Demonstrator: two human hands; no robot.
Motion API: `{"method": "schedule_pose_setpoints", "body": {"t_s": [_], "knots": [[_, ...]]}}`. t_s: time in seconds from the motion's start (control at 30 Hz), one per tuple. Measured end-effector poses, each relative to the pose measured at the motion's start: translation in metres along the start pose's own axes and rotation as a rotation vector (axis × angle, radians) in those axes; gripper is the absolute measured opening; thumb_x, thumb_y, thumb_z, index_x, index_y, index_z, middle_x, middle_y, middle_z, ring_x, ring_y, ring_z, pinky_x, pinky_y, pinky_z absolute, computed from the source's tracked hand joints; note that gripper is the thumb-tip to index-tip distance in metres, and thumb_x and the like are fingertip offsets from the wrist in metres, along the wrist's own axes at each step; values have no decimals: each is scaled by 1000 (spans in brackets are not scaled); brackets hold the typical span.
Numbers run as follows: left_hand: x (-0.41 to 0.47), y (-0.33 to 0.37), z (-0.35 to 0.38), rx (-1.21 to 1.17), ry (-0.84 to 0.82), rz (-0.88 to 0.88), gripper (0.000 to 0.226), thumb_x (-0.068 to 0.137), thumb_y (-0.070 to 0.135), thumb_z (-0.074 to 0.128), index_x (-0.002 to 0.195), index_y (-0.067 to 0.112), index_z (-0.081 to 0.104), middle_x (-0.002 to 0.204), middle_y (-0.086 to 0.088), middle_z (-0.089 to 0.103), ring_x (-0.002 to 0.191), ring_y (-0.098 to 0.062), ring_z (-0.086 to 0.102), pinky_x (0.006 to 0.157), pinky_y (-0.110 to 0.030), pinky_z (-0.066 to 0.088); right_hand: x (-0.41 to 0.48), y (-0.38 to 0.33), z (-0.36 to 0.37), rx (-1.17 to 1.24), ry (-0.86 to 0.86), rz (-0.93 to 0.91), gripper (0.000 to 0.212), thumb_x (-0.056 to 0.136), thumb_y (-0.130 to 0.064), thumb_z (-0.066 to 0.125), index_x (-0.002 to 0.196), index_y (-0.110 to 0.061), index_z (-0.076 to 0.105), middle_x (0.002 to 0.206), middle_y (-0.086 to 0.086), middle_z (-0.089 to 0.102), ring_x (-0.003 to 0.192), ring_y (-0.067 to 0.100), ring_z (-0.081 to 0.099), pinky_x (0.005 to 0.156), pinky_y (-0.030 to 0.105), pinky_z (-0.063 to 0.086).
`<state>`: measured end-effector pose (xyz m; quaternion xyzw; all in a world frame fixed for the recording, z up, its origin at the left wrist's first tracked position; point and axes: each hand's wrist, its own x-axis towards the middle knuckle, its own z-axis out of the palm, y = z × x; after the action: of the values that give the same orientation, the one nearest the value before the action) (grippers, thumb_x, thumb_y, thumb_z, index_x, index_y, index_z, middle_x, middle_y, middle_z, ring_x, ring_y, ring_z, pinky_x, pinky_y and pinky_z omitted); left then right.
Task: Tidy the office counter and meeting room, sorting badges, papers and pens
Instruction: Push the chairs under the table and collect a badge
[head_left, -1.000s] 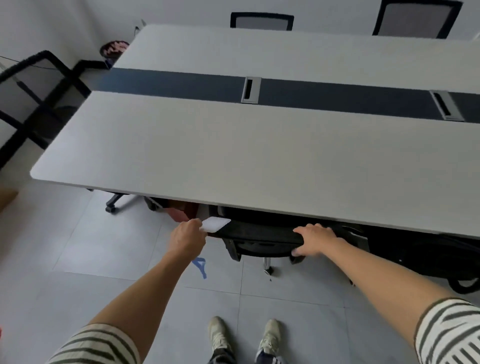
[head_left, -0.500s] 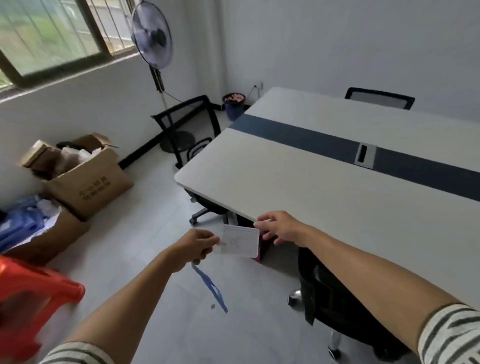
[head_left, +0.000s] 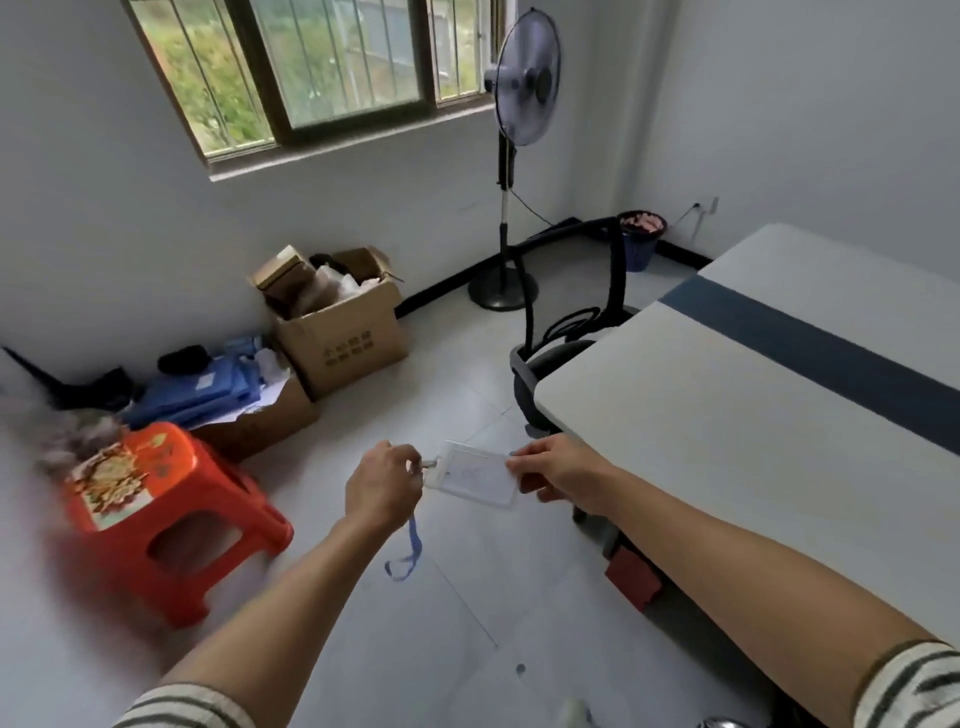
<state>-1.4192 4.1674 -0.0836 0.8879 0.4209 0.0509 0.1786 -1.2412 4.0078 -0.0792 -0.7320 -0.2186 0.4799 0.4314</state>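
Pinched at both ends, the badge holder (head_left: 474, 478) hangs in the air between the hands, above the floor just off the corner of the meeting table (head_left: 727, 441). The left hand (head_left: 383, 488) has its fingers curled round the clip end, where the blue lanyard (head_left: 411, 545) joins, and the right hand (head_left: 558, 475) nips the opposite short edge between thumb and fingers. It looks like a light, clear plastic sleeve with a card inside, probably smooth and a little bendy, so the edges or the clip are the surest places to hold. The lanyard is limp, dangles in a loop and could snag. Further off to the left stand a red plastic stool (head_left: 208, 488), open cardboard boxes (head_left: 343, 343) and a pedestal fan (head_left: 524, 83).
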Motion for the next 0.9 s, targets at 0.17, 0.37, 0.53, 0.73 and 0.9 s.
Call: {"method": "schedule_pose_setpoints", "body": {"t_s": [0.17,0.37,0.53,0.73,0.9], "knots": [[91,-24,8,-634,-138,-464,30,90,31,63,92,1,61,76,-16,62,55,-25,54,53,-31,47,96,-29,5,9,-93,34,16,86,-22,71,93,-7,72,78,4,70,67,12,63,60,24,47],[222,-34,-8,-1236,-298,-713,28,96,29,47,82,8,60,84,-14,64,75,-28,60,68,-34,49,226,-92,-10,49,-168,60,8,84,-17,70,85,-9,71,71,5,66,62,14,62,51,22,41],[329,-40,-28,-1468,-218,-723,32,96,34,49,84,7,62,86,-10,62,84,-25,57,73,-35,47,316,-163,-25,20,-211,69,7,84,-17,70,85,-10,69,73,4,67,62,13,63,54,21,43],[453,-61,-39,-1595,-175,-764,31,91,30,53,65,14,51,73,-7,55,67,-21,54,72,-35,45,413,-218,-35,-42,-272,97,18,86,-22,69,98,-8,68,95,9,75,72,13,65,59,21,45],[577,-79,-47,-1564,-280,-687,26,91,20,47,67,10,48,95,-20,64,77,-31,59,80,-39,47,507,-236,-68,-65,-36,140,24,88,-26,67,106,-10,66,95,4,75,72,10,68,57,20,46]]}}
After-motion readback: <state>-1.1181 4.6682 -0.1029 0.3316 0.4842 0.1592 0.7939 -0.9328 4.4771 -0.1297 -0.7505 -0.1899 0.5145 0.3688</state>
